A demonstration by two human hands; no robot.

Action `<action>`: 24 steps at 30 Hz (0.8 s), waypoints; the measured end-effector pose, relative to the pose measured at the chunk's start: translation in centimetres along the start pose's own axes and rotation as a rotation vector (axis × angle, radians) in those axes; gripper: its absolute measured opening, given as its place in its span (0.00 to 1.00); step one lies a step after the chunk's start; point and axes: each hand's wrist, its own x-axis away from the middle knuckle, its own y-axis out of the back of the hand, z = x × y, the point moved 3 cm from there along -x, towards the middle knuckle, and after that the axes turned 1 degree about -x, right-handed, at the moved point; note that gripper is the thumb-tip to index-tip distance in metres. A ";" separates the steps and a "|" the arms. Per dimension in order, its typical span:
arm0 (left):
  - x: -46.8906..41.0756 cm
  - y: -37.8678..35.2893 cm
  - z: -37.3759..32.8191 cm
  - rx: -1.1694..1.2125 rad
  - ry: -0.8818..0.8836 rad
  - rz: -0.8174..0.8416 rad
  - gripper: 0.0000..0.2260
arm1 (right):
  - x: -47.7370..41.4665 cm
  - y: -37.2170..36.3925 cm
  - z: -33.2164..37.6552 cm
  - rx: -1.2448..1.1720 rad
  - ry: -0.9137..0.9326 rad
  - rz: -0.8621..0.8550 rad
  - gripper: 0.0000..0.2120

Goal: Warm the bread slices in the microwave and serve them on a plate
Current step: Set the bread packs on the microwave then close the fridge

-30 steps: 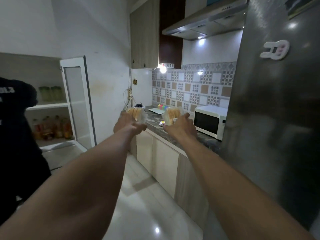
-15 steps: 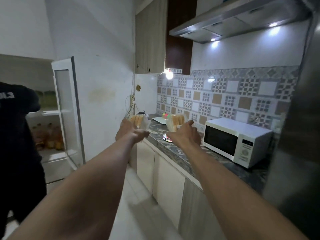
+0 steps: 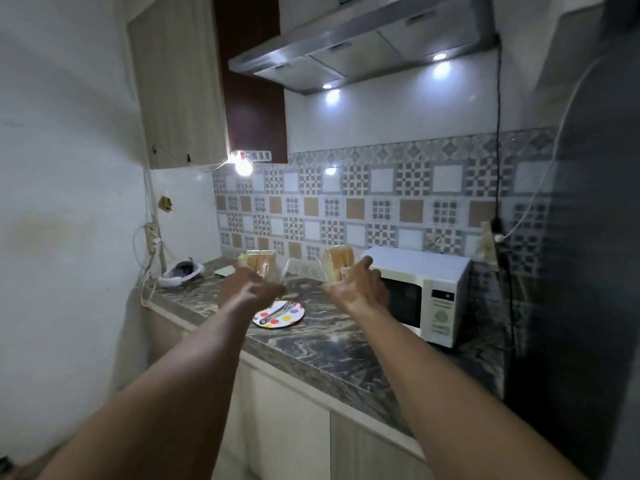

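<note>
- The left hand (image 3: 251, 292) grips 1 clear pack of bread slices (image 3: 262, 264), held up above the table (image 3: 346, 355).
- The right hand (image 3: 356, 289) grips a 2nd bread pack (image 3: 340, 266), just in front of the white microwave (image 3: 420, 271), whose door is closed.
- The dotted plate (image 3: 264, 322), carrying tongs (image 3: 277, 311), lies on the table below, between both hands.

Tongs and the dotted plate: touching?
Touching. The head view shows the tongs lying flat across the plate on the counter.
</note>
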 end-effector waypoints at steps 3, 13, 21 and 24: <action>-4.0 -3.9 -1.5 0.018 -0.065 0.009 0.47 | -3.4 -0.6 -1.7 0.015 -0.094 -0.029 0.44; -14.5 -16.2 -10.5 -0.009 -0.260 0.094 0.31 | -16.4 -2.0 -9.5 0.093 -0.273 -0.155 0.41; -23.2 -25.1 -18.9 0.088 -0.298 0.179 0.33 | -28.7 -2.9 -13.8 0.085 -0.336 -0.261 0.46; -25.8 -28.4 -21.0 0.084 -0.301 0.204 0.36 | -32.3 -4.3 -15.7 0.133 -0.372 -0.276 0.47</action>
